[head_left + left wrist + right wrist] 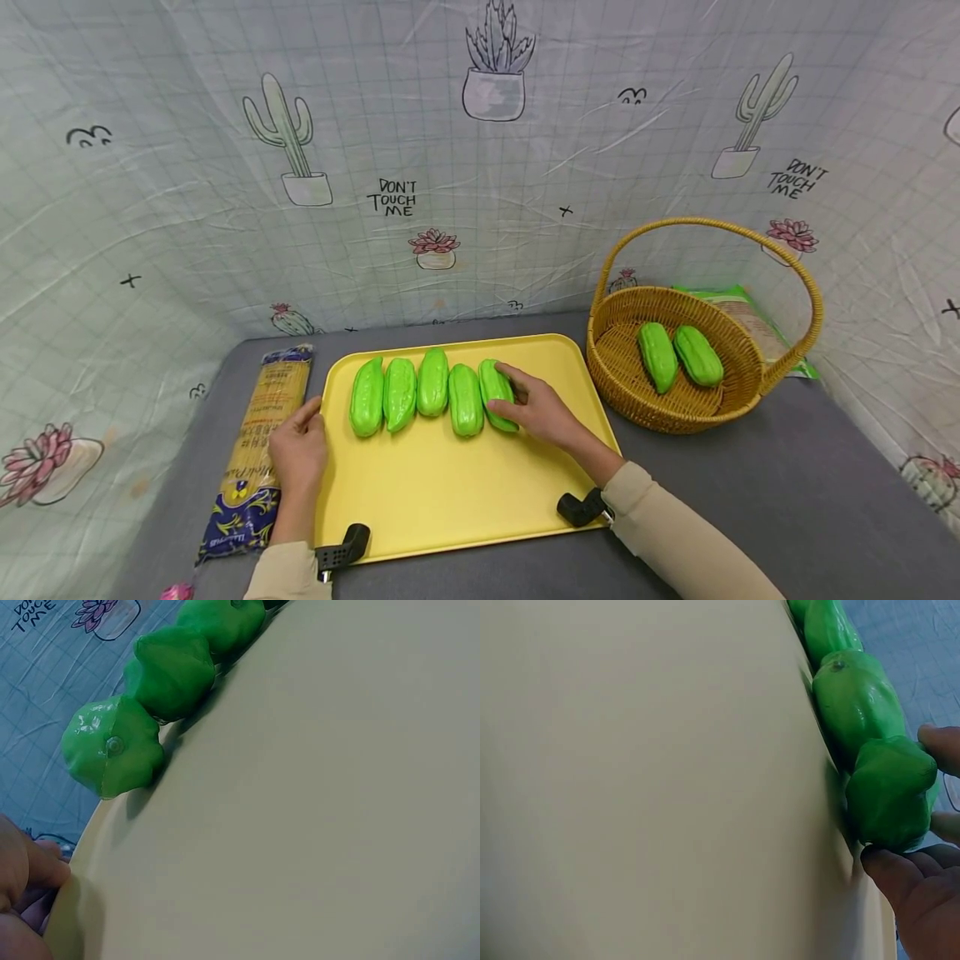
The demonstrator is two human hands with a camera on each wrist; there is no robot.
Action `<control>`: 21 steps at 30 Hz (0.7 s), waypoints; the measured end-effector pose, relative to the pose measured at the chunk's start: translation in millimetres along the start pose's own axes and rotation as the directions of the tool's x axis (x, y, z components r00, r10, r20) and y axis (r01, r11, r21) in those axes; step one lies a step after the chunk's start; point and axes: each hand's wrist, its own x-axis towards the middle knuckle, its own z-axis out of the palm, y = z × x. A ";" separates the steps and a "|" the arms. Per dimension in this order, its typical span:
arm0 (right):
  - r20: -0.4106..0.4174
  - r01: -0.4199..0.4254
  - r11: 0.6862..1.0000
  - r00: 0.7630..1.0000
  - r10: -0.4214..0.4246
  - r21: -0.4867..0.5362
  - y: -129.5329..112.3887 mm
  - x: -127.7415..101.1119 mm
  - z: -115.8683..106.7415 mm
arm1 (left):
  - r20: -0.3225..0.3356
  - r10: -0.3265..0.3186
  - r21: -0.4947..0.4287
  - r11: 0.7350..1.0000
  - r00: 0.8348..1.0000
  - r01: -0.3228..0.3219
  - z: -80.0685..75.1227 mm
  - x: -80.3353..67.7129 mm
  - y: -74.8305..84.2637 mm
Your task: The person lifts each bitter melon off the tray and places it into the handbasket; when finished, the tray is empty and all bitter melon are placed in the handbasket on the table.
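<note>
My right hand (536,408) holds the rightmost green ridged gourd (493,392), with the thumb on its near side and the fingers at its far end. In the right wrist view that gourd (891,795) sits on the yellow tray, between thumb and fingers. Several more gourds (432,383) lie side by side to its left, pointing away from me. At the left rim of the yellow tray (450,500) rests my left hand (298,446), its loosely bent fingers touching the edge from outside. The left wrist view has those fingertips (56,871) right at the rim.
A wicker basket (615,385) with a tall handle stands right of the tray, with two green gourds (658,358) inside. Behind it lies a green-edged packet (750,321). A pasta packet (258,433) lies along the left, partly behind my left hand. A printed cloth (525,167) hangs behind the grey table.
</note>
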 end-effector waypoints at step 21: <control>0.004 0.001 1.000 1.000 -0.001 -0.009 -1.5 -4.0 -0.8 | 0.001 0.006 0.011 1.000 1.000 -0.006 0.4 -1.4 -1.5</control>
